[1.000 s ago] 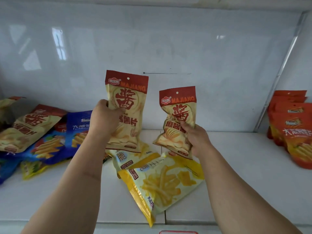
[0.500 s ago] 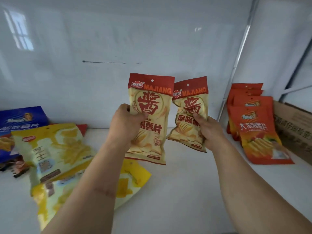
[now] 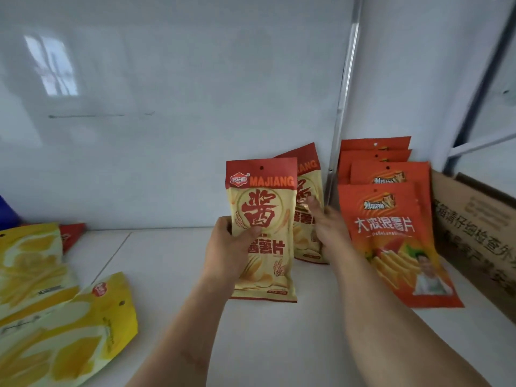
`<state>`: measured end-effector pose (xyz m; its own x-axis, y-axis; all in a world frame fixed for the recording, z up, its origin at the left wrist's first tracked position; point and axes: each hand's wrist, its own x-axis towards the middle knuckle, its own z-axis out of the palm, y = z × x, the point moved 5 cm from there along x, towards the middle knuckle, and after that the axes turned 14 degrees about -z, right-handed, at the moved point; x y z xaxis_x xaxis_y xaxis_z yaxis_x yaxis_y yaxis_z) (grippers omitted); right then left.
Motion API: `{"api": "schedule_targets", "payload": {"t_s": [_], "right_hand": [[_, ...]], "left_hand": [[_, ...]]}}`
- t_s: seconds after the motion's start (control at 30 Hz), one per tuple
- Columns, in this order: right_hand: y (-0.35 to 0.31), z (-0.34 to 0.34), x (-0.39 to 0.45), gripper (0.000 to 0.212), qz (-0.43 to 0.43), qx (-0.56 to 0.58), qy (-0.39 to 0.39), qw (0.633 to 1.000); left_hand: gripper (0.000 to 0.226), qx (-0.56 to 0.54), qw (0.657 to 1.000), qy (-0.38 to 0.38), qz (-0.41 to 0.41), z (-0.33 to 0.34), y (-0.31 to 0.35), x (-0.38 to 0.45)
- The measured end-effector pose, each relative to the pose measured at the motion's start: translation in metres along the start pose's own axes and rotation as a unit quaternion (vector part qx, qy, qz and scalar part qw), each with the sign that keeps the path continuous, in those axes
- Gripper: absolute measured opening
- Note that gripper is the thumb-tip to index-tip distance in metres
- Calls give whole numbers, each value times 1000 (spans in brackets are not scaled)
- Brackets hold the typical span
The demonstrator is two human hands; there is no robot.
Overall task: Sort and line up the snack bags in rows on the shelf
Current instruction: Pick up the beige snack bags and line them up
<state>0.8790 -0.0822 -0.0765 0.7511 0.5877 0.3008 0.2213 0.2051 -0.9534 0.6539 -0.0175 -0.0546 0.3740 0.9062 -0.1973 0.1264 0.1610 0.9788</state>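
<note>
- a cream-and-red foil majiang snack bag (image 3: 262, 230) is gripped upright by the left hand (image 3: 229, 247), thumb across its front and fingers curled behind, just above the white shelf (image 3: 251, 344).
- a second cream-and-red majiang bag (image 3: 305, 191) is being stood against the white back wall (image 3: 167, 135) by the right hand (image 3: 326, 230); its fingers lie on the bag's front, but whether it's pinched or only pressed can't be told (it's blurred).
- just to the right, a row of orange-red crinkle-chip bags (image 3: 391, 233) is already lined up, with a brown cardboard box (image 3: 480, 233) beyond it.
- yellow fry-print bags (image 3: 61, 325) are left unsorted on the far left.
- risk: the leaning bag could be let go too early and slide flat, or the orange row could be knocked by the right forearm.
</note>
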Motion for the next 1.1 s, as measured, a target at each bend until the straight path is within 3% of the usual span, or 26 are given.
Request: {"api": "schedule_targets", "payload": {"t_s": [0.2,0.33,0.43,0.6,0.77,1.1], "right_hand": [[6,3,8,71,4,16,26,1000],[8,0,8,49,-6,41,39,998],[5,-2,6,46,-21,48,54,997],[1,0,5,72,-77,12,41,996],[8,-3,9,47,-69,12,45,997],[18,-2,8,31,-29,-56,90,994]], "left_hand": [[29,-45,999,-20,4,35,-6,17],[32,-37,999,-4,21,54,-12,27],[29,-44,999,14,26,63,-16,34],[29,-58,997,15,41,77,-13,41],[34,-41,997,9,59,84,-10,49],[41,1,997,22,70,86,-14,58]]}}
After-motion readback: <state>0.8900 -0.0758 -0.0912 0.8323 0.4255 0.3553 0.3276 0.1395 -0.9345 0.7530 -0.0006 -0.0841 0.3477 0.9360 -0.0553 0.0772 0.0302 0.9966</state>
